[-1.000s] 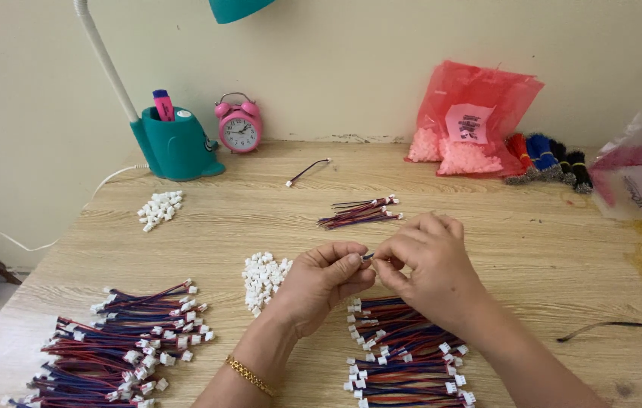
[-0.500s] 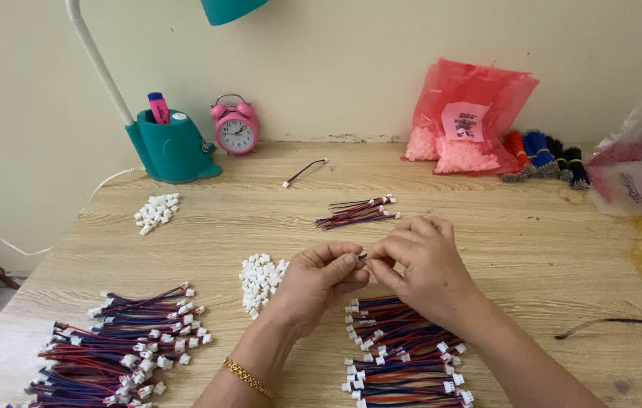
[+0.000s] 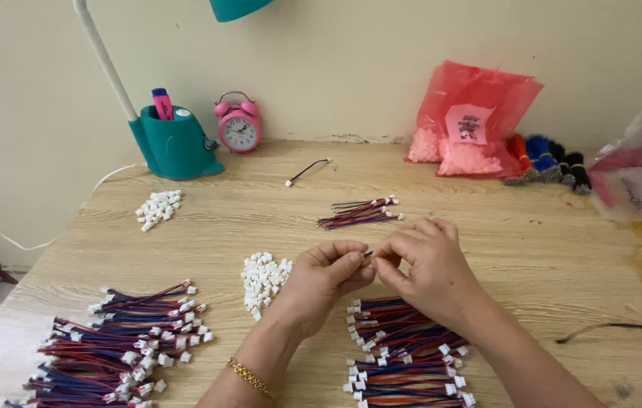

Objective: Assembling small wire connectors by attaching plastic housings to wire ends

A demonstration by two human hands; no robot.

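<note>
At the lower left of the frame a heap of red, blue and black wires (image 3: 121, 336) with white plugs lies on the wooden tabletop (image 3: 260, 219). Just right of it sits a small pile of white plugs (image 3: 262, 278). Beside that pile, at centre, the left hand (image 3: 322, 283) and the right hand (image 3: 425, 268) meet, fingertips pinched shut on a small dark wire end (image 3: 367, 255) between them. Below the hands lies a second bundle of wires (image 3: 404, 355). A pink bag (image 3: 472, 121) stands at the upper right.
</note>
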